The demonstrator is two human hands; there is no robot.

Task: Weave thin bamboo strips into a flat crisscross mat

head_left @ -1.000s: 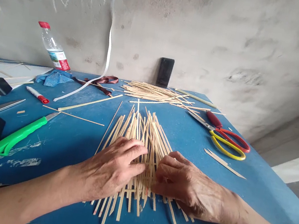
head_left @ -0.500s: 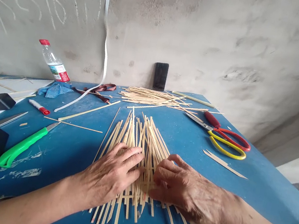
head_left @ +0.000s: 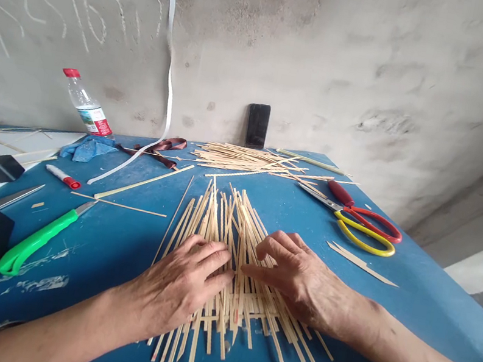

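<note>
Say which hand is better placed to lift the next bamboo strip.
Probably the right hand: its fingers are arched over the bamboo strips, while the left hand lies flat, pressing them down.

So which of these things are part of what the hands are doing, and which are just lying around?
In use: bamboo strips, left hand, right hand.
Lying around: scissors, green-handled knife, plastic bottle, phone.

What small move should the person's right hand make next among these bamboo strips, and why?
The right hand should probably nudge the bamboo strips beside its fingers closer together, since the strips fan apart above the hands while the left hand rests flat on them, seemingly keeping them steady.
</note>
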